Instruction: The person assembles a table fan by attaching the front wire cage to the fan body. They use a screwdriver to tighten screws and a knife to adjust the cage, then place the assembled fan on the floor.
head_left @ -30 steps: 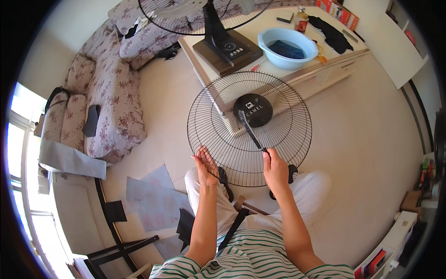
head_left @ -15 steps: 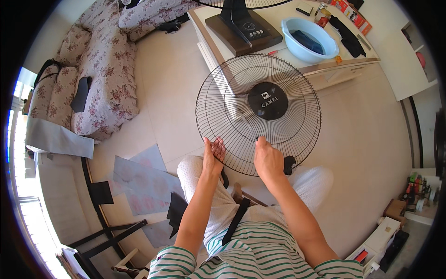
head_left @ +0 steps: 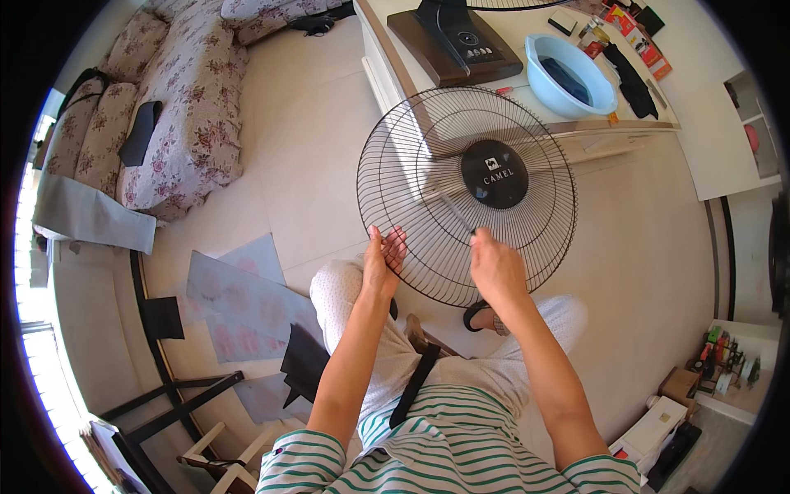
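Observation:
A round black wire fan guard (head_left: 428, 272) with a dark hub disc (head_left: 494, 174) stands tilted in front of me, above my knees. My left hand (head_left: 385, 257) holds its lower left rim, the thumb up at the edge and fingers against the wires. My right hand (head_left: 499, 267) is closed near the lower right part of the guard, gripping a slim greyish stick-like tool (head_left: 457, 212) that points up and left across the wires. The tool's exact kind cannot be made out.
Beyond the guard, a white table (head_left: 378, 62) bears a dark fan base (head_left: 453, 49), a light blue basin (head_left: 539, 82) with something dark in it and a black cloth (head_left: 632, 82). A flowered sofa (head_left: 197, 107) stands at left. Grey sheets (head_left: 247, 288) lie on the floor.
My right hand and its tool have shifted slightly right and up along the wires. The guard sits a little farther right in view, and the whole view has shifted somewhat.

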A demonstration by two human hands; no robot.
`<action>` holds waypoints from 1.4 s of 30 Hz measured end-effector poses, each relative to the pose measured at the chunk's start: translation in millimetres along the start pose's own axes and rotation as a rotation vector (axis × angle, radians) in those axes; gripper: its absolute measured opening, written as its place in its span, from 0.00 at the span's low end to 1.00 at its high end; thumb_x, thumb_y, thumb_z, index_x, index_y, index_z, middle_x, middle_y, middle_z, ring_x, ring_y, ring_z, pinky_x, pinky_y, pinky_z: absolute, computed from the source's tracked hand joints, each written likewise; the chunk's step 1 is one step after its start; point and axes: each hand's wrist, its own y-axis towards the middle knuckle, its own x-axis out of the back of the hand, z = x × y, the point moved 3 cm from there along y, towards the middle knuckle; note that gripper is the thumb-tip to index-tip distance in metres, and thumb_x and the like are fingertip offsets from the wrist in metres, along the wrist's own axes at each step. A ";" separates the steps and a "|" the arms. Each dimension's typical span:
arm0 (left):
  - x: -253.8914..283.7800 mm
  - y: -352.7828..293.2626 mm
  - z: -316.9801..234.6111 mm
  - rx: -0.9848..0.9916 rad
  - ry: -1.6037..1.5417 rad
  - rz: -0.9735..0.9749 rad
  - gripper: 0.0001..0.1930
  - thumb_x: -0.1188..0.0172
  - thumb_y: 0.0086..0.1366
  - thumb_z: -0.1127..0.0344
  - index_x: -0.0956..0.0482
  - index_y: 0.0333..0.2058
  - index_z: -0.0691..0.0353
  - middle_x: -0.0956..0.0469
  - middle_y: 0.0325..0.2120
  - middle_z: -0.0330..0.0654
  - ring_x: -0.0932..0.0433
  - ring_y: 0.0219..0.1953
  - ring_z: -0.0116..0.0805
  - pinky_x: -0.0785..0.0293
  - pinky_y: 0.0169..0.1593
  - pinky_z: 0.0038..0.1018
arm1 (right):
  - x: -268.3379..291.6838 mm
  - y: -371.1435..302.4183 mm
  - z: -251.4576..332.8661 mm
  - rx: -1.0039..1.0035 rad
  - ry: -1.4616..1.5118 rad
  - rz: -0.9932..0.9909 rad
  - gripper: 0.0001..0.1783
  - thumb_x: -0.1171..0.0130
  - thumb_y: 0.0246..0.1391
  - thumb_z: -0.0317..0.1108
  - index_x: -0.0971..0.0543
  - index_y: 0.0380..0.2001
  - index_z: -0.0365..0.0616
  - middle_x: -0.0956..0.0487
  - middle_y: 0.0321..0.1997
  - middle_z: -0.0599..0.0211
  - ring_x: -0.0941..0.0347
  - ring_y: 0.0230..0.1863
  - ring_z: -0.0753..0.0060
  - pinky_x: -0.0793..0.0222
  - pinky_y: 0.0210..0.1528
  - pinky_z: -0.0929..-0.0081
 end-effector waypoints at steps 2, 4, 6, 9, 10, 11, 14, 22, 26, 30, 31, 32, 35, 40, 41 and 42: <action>-0.5 0.9 -1.4 -0.007 0.025 0.009 0.24 0.47 0.60 0.42 0.27 0.37 0.60 0.23 0.36 0.36 0.24 0.38 0.24 0.27 0.42 0.18 | -0.1 0.1 7.2 0.112 -0.044 0.119 0.12 0.55 0.59 0.38 0.29 0.28 0.41 0.24 0.18 0.57 0.26 0.18 0.58 0.31 0.20 0.62; -1.4 -0.4 -6.2 -0.063 0.042 0.016 0.24 0.47 0.60 0.42 0.27 0.36 0.60 0.22 0.34 0.37 0.24 0.36 0.24 0.27 0.39 0.18 | 13.9 7.4 8.7 0.121 -0.097 0.085 0.13 0.54 0.59 0.39 0.29 0.27 0.42 0.24 0.17 0.58 0.26 0.17 0.58 0.32 0.19 0.63; -4.0 0.3 -11.2 -0.122 0.078 0.014 0.21 0.44 0.60 0.45 0.27 0.33 0.60 0.22 0.30 0.39 0.23 0.33 0.25 0.27 0.33 0.17 | 21.1 15.2 -4.8 0.174 -0.184 -0.026 0.14 0.52 0.58 0.41 0.30 0.26 0.43 0.25 0.16 0.60 0.28 0.15 0.57 0.34 0.16 0.64; 0.2 9.3 -13.2 -0.147 0.108 0.041 0.19 0.42 0.59 0.47 0.29 0.31 0.59 0.22 0.28 0.39 0.23 0.30 0.25 0.28 0.29 0.16 | 28.9 24.9 -35.0 0.351 -0.254 -0.130 0.12 0.50 0.57 0.40 0.31 0.25 0.43 0.26 0.16 0.61 0.28 0.15 0.57 0.35 0.15 0.64; -7.7 1.6 -17.1 -0.149 0.104 0.029 0.18 0.40 0.58 0.49 0.30 0.30 0.58 0.22 0.28 0.38 0.23 0.30 0.24 0.30 0.26 0.14 | 36.6 25.7 -41.8 0.346 -0.264 -0.159 0.12 0.48 0.55 0.39 0.32 0.25 0.44 0.26 0.16 0.63 0.28 0.16 0.58 0.35 0.16 0.63; -7.9 3.1 -18.2 -0.133 0.119 0.000 0.18 0.40 0.58 0.48 0.30 0.31 0.57 0.22 0.29 0.38 0.23 0.31 0.24 0.31 0.27 0.15 | 43.1 24.1 -50.3 0.313 -0.288 -0.166 0.12 0.48 0.55 0.39 0.32 0.25 0.44 0.25 0.16 0.63 0.28 0.16 0.58 0.35 0.16 0.63; -7.3 6.3 -23.6 -0.104 0.134 -0.084 0.19 0.40 0.56 0.46 0.29 0.36 0.55 0.22 0.32 0.37 0.24 0.33 0.22 0.33 0.30 0.16 | 56.6 16.0 -54.3 0.209 -0.302 -0.154 0.11 0.48 0.55 0.39 0.31 0.25 0.44 0.25 0.17 0.63 0.28 0.16 0.57 0.36 0.16 0.64; -17.5 10.6 -48.2 -0.108 0.193 -0.098 0.20 0.39 0.54 0.44 0.27 0.33 0.56 0.21 0.30 0.35 0.23 0.32 0.22 0.33 0.31 0.17 | 58.2 10.1 -51.7 0.262 -0.295 -0.246 0.10 0.46 0.54 0.37 0.31 0.24 0.45 0.26 0.17 0.63 0.29 0.15 0.60 0.37 0.15 0.66; -23.1 8.4 -55.2 -0.082 0.210 -0.117 0.20 0.38 0.54 0.45 0.26 0.31 0.57 0.21 0.30 0.37 0.23 0.32 0.22 0.32 0.31 0.15 | 19.3 -4.1 -38.3 0.255 -0.201 -0.223 0.10 0.47 0.54 0.37 0.30 0.25 0.44 0.26 0.16 0.63 0.29 0.14 0.59 0.38 0.15 0.65; -16.0 13.8 -54.4 -0.040 0.217 -0.059 0.20 0.38 0.54 0.45 0.26 0.31 0.57 0.21 0.30 0.36 0.23 0.32 0.21 0.31 0.32 0.15 | 49.6 3.3 -58.7 0.178 -0.294 -0.295 0.08 0.48 0.55 0.36 0.29 0.26 0.45 0.25 0.17 0.63 0.28 0.16 0.59 0.36 0.16 0.63; -19.5 10.9 -53.9 -0.059 0.205 -0.094 0.20 0.38 0.55 0.45 0.26 0.32 0.57 0.21 0.30 0.36 0.23 0.31 0.20 0.31 0.31 0.15 | 51.0 -0.1 -59.8 0.104 -0.271 -0.281 0.08 0.48 0.55 0.36 0.29 0.27 0.45 0.24 0.19 0.62 0.28 0.17 0.57 0.35 0.18 0.63; -21.8 9.3 -52.9 -0.078 0.192 -0.130 0.20 0.38 0.55 0.45 0.26 0.32 0.57 0.21 0.30 0.36 0.23 0.31 0.20 0.31 0.31 0.15 | 50.1 -7.2 -56.7 0.031 -0.247 -0.266 0.07 0.49 0.55 0.36 0.29 0.27 0.46 0.24 0.20 0.61 0.27 0.18 0.56 0.35 0.19 0.62; -24.7 12.8 -48.9 -0.058 0.146 -0.164 0.20 0.38 0.55 0.46 0.26 0.32 0.57 0.21 0.29 0.36 0.24 0.29 0.20 0.30 0.30 0.14 | 26.7 -24.3 -38.7 0.142 -0.056 -0.309 0.06 0.48 0.54 0.35 0.28 0.27 0.46 0.24 0.20 0.61 0.27 0.19 0.56 0.34 0.19 0.63; -16.6 19.6 -44.9 0.021 0.172 -0.054 0.19 0.38 0.54 0.45 0.26 0.29 0.56 0.21 0.28 0.35 0.23 0.27 0.21 0.29 0.30 0.14 | 44.8 -8.2 -56.9 0.079 -0.253 -0.291 0.09 0.49 0.56 0.36 0.30 0.25 0.44 0.24 0.19 0.60 0.27 0.19 0.55 0.34 0.20 0.62; -15.5 19.1 -47.3 -0.005 0.161 -0.083 0.19 0.38 0.54 0.45 0.26 0.29 0.56 0.21 0.27 0.36 0.24 0.27 0.21 0.29 0.29 0.14 | 44.8 -10.1 -56.2 0.054 -0.236 -0.303 0.08 0.49 0.56 0.36 0.29 0.26 0.45 0.24 0.19 0.60 0.27 0.19 0.55 0.34 0.20 0.62; -19.0 18.0 -47.7 -0.031 0.144 -0.108 0.19 0.38 0.54 0.45 0.26 0.29 0.56 0.21 0.27 0.36 0.24 0.26 0.21 0.29 0.29 0.13 | 47.1 -14.1 -56.3 0.033 -0.224 -0.316 0.08 0.49 0.55 0.36 0.29 0.26 0.45 0.25 0.18 0.60 0.27 0.19 0.55 0.34 0.20 0.61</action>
